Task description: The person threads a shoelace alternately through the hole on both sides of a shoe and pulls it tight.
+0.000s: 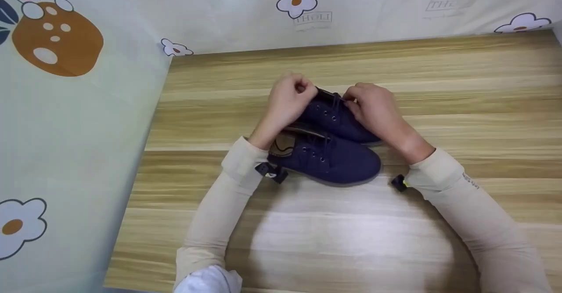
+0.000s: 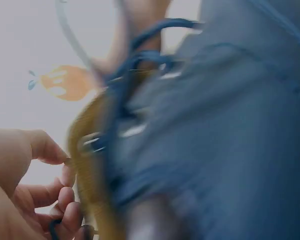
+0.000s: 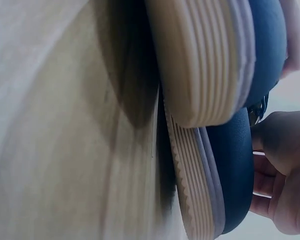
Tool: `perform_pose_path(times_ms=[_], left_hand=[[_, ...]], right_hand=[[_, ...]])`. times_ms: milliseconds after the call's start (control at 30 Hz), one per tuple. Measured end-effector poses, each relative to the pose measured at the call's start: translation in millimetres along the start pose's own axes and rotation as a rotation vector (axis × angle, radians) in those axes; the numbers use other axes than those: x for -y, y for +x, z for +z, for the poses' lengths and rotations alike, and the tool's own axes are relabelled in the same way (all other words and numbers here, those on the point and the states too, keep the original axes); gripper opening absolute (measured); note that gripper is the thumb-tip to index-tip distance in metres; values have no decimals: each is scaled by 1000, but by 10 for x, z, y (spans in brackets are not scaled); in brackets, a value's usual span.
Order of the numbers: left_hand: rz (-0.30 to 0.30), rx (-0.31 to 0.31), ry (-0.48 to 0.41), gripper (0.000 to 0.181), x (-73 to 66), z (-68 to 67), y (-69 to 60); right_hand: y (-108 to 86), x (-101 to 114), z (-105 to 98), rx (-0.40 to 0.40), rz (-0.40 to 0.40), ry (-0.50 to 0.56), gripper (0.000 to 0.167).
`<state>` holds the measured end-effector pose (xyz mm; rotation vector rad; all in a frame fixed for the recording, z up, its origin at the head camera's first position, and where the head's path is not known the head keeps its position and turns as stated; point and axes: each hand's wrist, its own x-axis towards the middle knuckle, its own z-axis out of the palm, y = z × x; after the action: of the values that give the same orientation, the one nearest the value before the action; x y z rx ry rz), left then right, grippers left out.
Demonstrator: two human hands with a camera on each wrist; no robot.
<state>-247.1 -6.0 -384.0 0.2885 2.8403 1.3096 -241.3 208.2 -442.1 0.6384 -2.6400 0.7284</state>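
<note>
Two navy lace-up shoes lie side by side, toes to the right. Over the opening of the far shoe [image 1: 347, 124], my left hand [image 1: 287, 99] has thumb and forefinger together. A dark blue shoelace [image 2: 54, 229] shows among its curled fingers in the left wrist view. At the far shoe's lacing, my right hand [image 1: 375, 106] pinches the lace; its fingertips are partly hidden. The near shoe [image 1: 351, 161] stands closer to me, untouched by the fingers, its tan insole [image 1: 283, 146] showing. Ribbed pale soles [image 3: 205, 65] show in the right wrist view.
Both shoes stand on a wood-grain table [image 1: 210, 187]. Behind and to the left hangs a pale sheet [image 1: 228, 12] printed with flowers and an orange fruit. Small black cameras [image 1: 271, 172] sit at both wrists, close to the near shoe.
</note>
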Motion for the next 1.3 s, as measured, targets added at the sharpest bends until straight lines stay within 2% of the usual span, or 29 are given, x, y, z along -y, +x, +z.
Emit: perform_pose_path(times_ms=[100,267,367,533,633,767,867,967,1133,1300], left_hand=[[-2,-4,-46,12,27,-70,-34],[-9,-11,-28,13,56,-94,-73],[25,-31,-60,14,54,-118,-92],[120,-52,-132,19,66,-141,-93],[142,-56,-61,23,92,-140,-79],[123,-41,158,26,117,-111,-68],[117,-34,280,25,114,-67,-69],[115,-38,338,20,97,-20,-84],[119,10,422,23,72,47,-104],[123,61,450,29,70,74,-104]], right_hand=[[-1,-7,-10,-15,2,-12,6],[4,1,-3,-19,-3,-5,7],[3,13,13,-31,-10,-5,6],[8,23,21,-41,-10,-9,6],[12,17,11,-33,-12,-7,7],[-1,4,-21,-8,-13,-13,11],[-11,18,-48,17,-29,-21,19],[-16,60,-59,17,-75,-36,24],[-23,129,-49,-45,-165,-19,17],[-38,169,-37,-76,-147,25,8]])
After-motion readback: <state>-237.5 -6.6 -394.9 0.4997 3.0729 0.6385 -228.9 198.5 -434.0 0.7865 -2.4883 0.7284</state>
